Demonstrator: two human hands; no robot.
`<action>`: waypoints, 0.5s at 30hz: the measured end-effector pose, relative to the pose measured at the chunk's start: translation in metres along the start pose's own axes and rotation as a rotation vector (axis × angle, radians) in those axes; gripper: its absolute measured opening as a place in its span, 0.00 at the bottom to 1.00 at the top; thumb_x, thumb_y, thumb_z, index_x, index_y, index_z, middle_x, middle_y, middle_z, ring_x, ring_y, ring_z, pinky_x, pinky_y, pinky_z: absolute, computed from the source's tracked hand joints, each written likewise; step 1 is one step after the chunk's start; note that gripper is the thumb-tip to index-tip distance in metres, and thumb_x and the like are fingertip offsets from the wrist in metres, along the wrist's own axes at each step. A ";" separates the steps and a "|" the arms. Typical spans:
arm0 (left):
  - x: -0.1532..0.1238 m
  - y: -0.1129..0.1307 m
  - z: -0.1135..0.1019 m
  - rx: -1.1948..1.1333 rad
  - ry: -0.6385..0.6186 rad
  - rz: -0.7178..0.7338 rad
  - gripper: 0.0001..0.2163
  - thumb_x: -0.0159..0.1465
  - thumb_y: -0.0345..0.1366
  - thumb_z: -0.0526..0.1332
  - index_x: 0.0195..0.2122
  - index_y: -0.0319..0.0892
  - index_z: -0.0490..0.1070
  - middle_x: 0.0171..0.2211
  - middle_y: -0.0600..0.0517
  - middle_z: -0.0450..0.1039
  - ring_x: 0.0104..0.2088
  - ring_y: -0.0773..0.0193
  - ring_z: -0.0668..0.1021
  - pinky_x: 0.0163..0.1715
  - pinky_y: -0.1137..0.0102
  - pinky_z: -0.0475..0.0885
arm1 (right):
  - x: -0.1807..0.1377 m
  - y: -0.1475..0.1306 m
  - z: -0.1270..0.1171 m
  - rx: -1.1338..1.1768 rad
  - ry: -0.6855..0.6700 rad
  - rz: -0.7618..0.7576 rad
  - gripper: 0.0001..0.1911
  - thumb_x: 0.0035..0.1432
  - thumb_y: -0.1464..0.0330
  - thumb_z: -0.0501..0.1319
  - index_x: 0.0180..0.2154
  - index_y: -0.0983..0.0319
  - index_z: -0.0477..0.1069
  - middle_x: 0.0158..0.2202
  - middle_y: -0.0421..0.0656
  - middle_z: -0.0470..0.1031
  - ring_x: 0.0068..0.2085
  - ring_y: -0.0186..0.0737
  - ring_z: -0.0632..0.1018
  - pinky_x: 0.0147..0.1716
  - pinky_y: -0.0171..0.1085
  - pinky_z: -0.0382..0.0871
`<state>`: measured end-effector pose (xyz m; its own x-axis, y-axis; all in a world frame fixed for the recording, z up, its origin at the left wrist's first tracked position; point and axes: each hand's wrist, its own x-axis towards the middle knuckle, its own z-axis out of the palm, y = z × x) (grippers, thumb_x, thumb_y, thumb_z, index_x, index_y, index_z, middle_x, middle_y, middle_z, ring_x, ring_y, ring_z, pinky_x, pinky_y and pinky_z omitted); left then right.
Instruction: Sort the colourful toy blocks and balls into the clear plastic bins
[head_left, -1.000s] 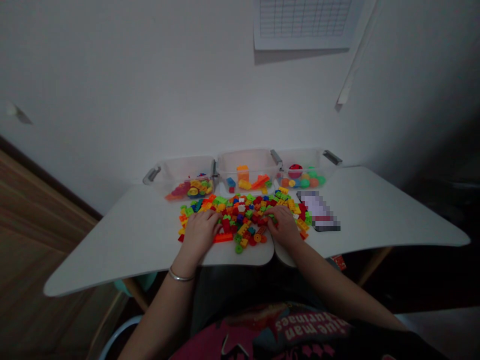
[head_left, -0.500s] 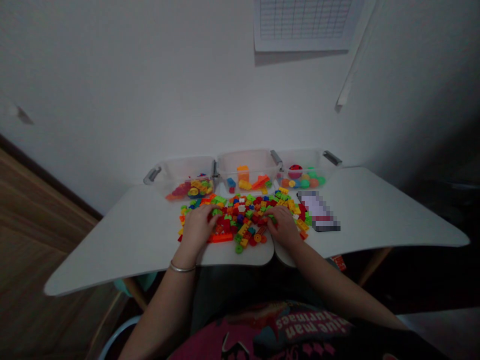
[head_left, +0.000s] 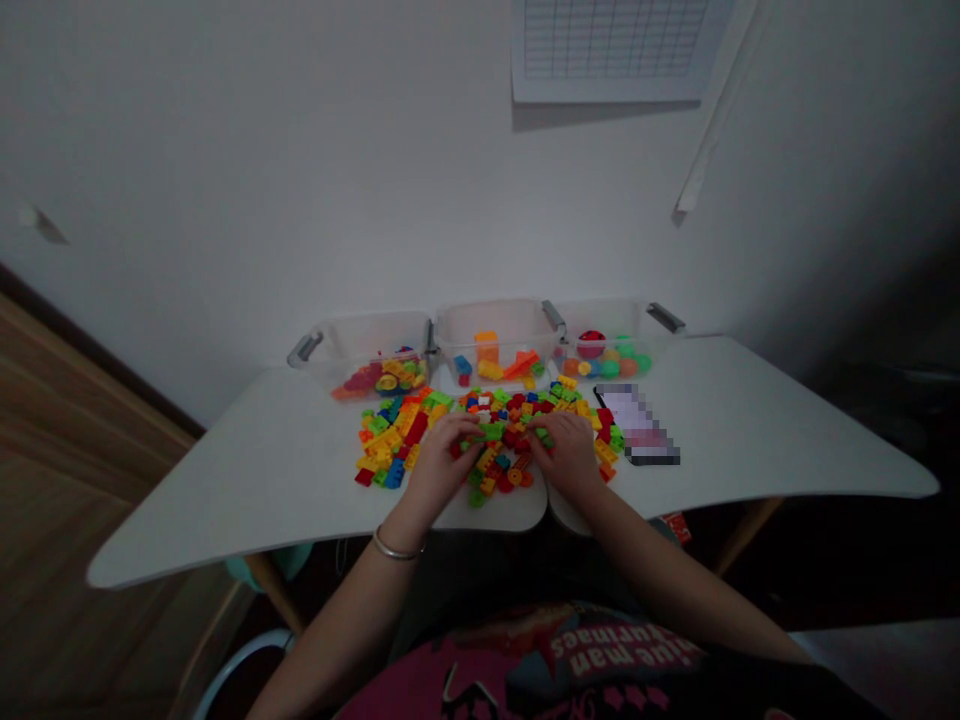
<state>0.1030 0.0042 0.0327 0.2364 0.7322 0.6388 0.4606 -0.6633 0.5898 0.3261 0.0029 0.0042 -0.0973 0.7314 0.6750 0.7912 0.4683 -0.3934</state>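
The left hand (head_left: 447,458) now sits over the middle of the brick pile (head_left: 390,445), nearer the right hand (head_left: 570,458) — both curled at green bricks (head_left: 491,432), grip unclear — concentrating work there.

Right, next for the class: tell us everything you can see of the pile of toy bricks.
The pile of toy bricks is a loose, low spread of small, plastic-looking pieces, mostly yellow, red, green and orange, with some blue and white. Many are blocky; an orange wheel-like piece lies near the front. It sits on the white table, before three clear boxes. The left hand and right hand appear to touch it, hiding some pieces.
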 end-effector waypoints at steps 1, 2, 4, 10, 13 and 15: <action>0.001 0.002 0.003 0.008 -0.024 0.009 0.03 0.61 0.30 0.62 0.35 0.44 0.73 0.42 0.48 0.77 0.46 0.59 0.78 0.49 0.58 0.76 | 0.003 -0.004 -0.002 0.000 -0.007 0.040 0.06 0.61 0.67 0.59 0.38 0.59 0.75 0.38 0.46 0.80 0.44 0.49 0.77 0.47 0.48 0.66; 0.001 0.004 0.006 0.017 -0.040 0.016 0.03 0.61 0.29 0.62 0.35 0.44 0.73 0.42 0.48 0.78 0.46 0.59 0.79 0.48 0.58 0.76 | 0.006 -0.009 -0.005 0.015 -0.029 0.072 0.07 0.62 0.66 0.60 0.39 0.59 0.76 0.38 0.46 0.80 0.44 0.49 0.77 0.47 0.48 0.66; 0.003 0.008 0.012 0.040 -0.039 0.030 0.04 0.61 0.28 0.62 0.35 0.44 0.73 0.41 0.49 0.78 0.45 0.59 0.79 0.47 0.58 0.77 | 0.012 -0.017 -0.009 0.069 -0.119 0.105 0.08 0.62 0.65 0.60 0.40 0.59 0.76 0.39 0.46 0.80 0.43 0.48 0.78 0.47 0.48 0.66; 0.004 0.015 0.022 0.080 0.046 0.070 0.05 0.62 0.26 0.61 0.33 0.43 0.74 0.42 0.48 0.78 0.45 0.60 0.80 0.47 0.59 0.78 | 0.024 -0.029 -0.009 0.442 -0.344 0.300 0.09 0.61 0.65 0.60 0.43 0.59 0.73 0.39 0.44 0.80 0.41 0.43 0.80 0.43 0.44 0.72; 0.002 0.015 0.020 0.049 -0.006 0.130 0.06 0.63 0.27 0.60 0.33 0.43 0.74 0.42 0.48 0.79 0.45 0.61 0.80 0.46 0.61 0.78 | 0.028 -0.031 -0.008 0.664 -0.382 0.409 0.09 0.59 0.64 0.60 0.42 0.57 0.71 0.41 0.43 0.79 0.39 0.41 0.80 0.34 0.39 0.75; 0.000 0.012 0.019 0.032 -0.027 0.148 0.06 0.64 0.27 0.60 0.33 0.43 0.74 0.43 0.48 0.80 0.45 0.61 0.81 0.46 0.61 0.78 | 0.030 -0.031 -0.008 0.734 -0.406 0.430 0.08 0.58 0.63 0.60 0.40 0.57 0.71 0.39 0.42 0.78 0.37 0.40 0.79 0.30 0.38 0.75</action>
<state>0.1245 -0.0007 0.0307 0.3265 0.6306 0.7041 0.4458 -0.7596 0.4735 0.3032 0.0062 0.0418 -0.1978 0.9661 0.1660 0.2432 0.2124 -0.9464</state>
